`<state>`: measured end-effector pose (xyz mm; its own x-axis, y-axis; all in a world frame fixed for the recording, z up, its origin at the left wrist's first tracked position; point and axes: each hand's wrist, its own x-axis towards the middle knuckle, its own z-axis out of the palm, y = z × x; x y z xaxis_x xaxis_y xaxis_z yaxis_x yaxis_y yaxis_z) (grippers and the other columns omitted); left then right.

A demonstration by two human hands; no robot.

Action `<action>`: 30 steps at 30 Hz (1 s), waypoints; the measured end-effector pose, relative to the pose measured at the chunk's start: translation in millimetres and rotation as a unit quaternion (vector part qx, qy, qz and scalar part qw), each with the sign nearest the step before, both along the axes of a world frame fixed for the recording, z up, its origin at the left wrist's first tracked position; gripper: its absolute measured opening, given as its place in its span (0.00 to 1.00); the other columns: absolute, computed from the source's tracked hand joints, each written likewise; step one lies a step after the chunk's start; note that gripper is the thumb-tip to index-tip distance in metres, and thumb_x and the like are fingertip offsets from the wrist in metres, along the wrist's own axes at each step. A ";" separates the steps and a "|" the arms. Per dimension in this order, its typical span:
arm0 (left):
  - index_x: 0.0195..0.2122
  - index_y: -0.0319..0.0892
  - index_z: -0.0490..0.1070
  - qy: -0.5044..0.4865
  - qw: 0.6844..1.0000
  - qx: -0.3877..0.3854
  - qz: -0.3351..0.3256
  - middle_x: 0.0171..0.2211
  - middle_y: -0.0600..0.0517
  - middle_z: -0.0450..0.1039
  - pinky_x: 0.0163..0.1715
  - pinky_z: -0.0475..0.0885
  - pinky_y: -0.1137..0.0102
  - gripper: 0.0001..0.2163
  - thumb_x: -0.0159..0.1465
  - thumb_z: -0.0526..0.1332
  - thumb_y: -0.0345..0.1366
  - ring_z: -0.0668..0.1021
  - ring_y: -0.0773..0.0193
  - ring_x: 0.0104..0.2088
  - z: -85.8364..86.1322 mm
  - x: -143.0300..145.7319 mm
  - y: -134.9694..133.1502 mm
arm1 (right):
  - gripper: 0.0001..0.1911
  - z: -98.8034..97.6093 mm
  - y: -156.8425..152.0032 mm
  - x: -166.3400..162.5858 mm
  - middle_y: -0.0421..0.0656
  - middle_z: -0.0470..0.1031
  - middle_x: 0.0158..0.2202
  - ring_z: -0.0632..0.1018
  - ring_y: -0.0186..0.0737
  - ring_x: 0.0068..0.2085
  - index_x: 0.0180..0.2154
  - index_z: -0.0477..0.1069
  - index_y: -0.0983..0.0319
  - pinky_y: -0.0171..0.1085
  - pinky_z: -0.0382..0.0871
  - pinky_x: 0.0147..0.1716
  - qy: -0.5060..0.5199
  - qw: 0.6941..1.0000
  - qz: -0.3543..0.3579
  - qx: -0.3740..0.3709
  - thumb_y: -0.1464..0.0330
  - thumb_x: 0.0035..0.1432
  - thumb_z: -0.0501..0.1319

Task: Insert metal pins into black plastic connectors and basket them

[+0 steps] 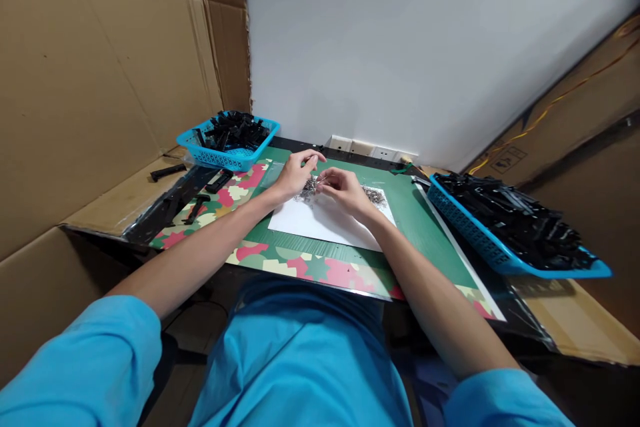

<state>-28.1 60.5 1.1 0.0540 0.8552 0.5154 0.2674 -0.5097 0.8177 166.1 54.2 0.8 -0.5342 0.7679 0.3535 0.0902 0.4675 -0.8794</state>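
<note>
Over a white sheet [320, 221], both hands work close together at a heap of tiny silvery metal pieces [306, 191]. My left hand [295, 175] is at the heap's upper left, its thumb and forefinger close together; anything between them is too small to name. My right hand [344, 189] sits just right of the heap with fingertips pinched at its edge. A thin bright bit shows by those fingertips, but I cannot make out what it is. A second patch of the metal pieces [375, 197] lies behind my right hand.
A blue basket [240, 161] of black plastic parts stands at the back left, another basket [470, 233] at the right. Loose black parts [197, 208] lie left on the patterned mat [310, 270]. Wall sockets [363, 148] line the back; cardboard [110, 47] walls the left side.
</note>
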 end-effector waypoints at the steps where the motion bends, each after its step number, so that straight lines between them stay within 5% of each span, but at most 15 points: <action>1: 0.43 0.40 0.81 0.005 1.000 -0.005 -0.002 0.32 0.51 0.74 0.27 0.64 0.71 0.15 0.74 0.58 0.44 0.69 0.67 0.26 0.8 1.0 -0.9 | 0.17 2.1 0.2 1.9 0.46 0.83 0.36 0.82 0.44 0.39 0.44 0.77 0.62 0.40 0.73 0.41 0.017 1.000 -0.002 -0.009 0.59 0.59 0.73; 6: 0.38 0.40 0.79 0.011 0.998 -0.033 -0.058 0.26 0.54 0.71 0.27 0.64 0.71 0.14 0.71 0.61 0.45 0.69 0.66 0.26 5.1 4.9 -7.3 | 0.24 14.9 0.7 13.0 0.47 0.83 0.38 0.83 0.46 0.41 0.48 0.77 0.61 0.43 0.76 0.44 0.057 0.998 -0.038 0.003 0.54 0.57 0.75; 11: 0.38 0.40 0.78 0.021 0.994 -0.025 -0.103 0.29 0.53 0.72 0.26 0.64 0.72 0.13 0.69 0.64 0.46 0.69 0.68 0.26 9.5 7.1 -15.7 | 0.21 20.0 2.2 23.4 0.49 0.84 0.37 0.83 0.47 0.41 0.42 0.78 0.62 0.44 0.77 0.43 0.056 0.993 -0.094 0.039 0.53 0.57 0.74; 24: 0.45 0.41 0.75 0.074 0.991 0.012 -0.112 0.36 0.51 0.74 0.30 0.65 0.72 0.10 0.73 0.63 0.42 0.72 0.67 0.31 3.2 7.1 -19.2 | 0.20 16.1 3.7 24.6 0.50 0.85 0.35 0.83 0.46 0.36 0.41 0.82 0.64 0.39 0.73 0.32 0.045 0.992 -0.117 0.027 0.55 0.54 0.77; 30: 0.47 0.42 0.74 0.072 0.990 -0.004 -0.124 0.35 0.52 0.72 0.30 0.63 0.72 0.11 0.73 0.63 0.45 0.72 0.67 0.31 3.1 6.9 -19.7 | 0.19 16.1 5.3 26.0 0.50 0.85 0.37 0.84 0.48 0.39 0.38 0.82 0.63 0.41 0.76 0.38 0.044 0.993 -0.099 0.036 0.54 0.56 0.76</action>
